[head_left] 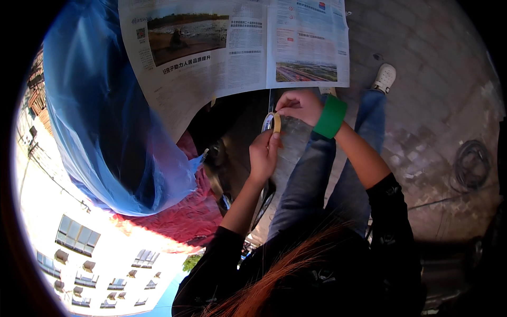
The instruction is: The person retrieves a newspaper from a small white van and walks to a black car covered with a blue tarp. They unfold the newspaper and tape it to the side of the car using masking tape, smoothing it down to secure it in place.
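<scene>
My left hand (264, 156) grips a roll of yellowish masking tape (278, 123) on its side, thumb against the outer edge. At the top of the roll, the fingertips of my right hand (301, 105) are pinched together; whether a loose tape end is between them is too small to make out. A wide green band (331, 116) circles my right wrist. Just beyond both hands hangs a spread sheet of newspaper (251, 68), its lower edge slightly above the roll. A small yellowish strip (213, 100) shows at that edge.
Blue translucent plastic sheeting (121, 121) drapes over something large at the left, with crumpled red material (195, 211) under it. A coiled cable (471, 165) lies on the paved ground (422, 116) at the right. My light shoe (385, 78) stands on the paving.
</scene>
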A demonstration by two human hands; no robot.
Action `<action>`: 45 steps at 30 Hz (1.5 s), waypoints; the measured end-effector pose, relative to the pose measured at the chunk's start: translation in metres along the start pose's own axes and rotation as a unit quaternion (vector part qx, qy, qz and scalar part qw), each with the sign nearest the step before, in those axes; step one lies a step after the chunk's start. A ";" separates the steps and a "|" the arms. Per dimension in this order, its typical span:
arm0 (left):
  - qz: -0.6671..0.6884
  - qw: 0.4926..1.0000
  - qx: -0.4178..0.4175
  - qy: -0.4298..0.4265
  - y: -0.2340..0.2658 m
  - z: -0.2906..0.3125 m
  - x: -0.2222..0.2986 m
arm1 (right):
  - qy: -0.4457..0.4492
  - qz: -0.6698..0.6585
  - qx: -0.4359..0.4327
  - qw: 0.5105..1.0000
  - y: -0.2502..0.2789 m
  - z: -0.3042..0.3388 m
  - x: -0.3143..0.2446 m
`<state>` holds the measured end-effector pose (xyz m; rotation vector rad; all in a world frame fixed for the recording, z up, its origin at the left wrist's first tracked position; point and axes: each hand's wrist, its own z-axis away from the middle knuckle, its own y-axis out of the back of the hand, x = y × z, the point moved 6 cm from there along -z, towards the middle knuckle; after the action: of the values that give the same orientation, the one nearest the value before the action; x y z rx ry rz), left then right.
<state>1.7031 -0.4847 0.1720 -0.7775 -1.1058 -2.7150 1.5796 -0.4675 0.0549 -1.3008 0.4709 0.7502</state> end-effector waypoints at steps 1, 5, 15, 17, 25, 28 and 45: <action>0.009 1.000 0.028 0.011 -0.001 -0.001 0.002 | -0.005 0.013 0.024 1.000 0.004 0.007 -0.002; 0.087 0.993 0.071 0.030 -0.019 -0.012 0.017 | 0.052 0.130 0.094 0.986 0.003 0.038 -0.030; -0.054 0.989 0.135 0.007 -0.039 -0.026 0.029 | 0.100 0.193 0.278 0.936 0.014 0.079 -0.034; -0.070 0.990 0.121 -0.012 -0.040 -0.034 0.034 | 0.093 0.188 0.304 0.929 0.018 0.083 -0.032; 0.227 0.962 0.155 0.002 -0.029 -0.133 0.052 | 0.255 0.287 0.519 0.764 0.033 0.110 -0.073; -0.208 0.920 0.211 -0.257 -0.010 -0.189 0.100 | 0.233 0.159 0.616 0.736 0.063 0.120 -0.049; -0.717 0.568 -0.101 -0.392 -0.113 -0.315 -0.102 | 0.146 -0.144 0.580 0.788 0.137 0.030 0.220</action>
<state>1.6278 -0.6249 -0.1393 -1.8817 -2.5237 -3.7894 1.6275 -0.3760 -0.1853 -0.2703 0.7855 -0.0911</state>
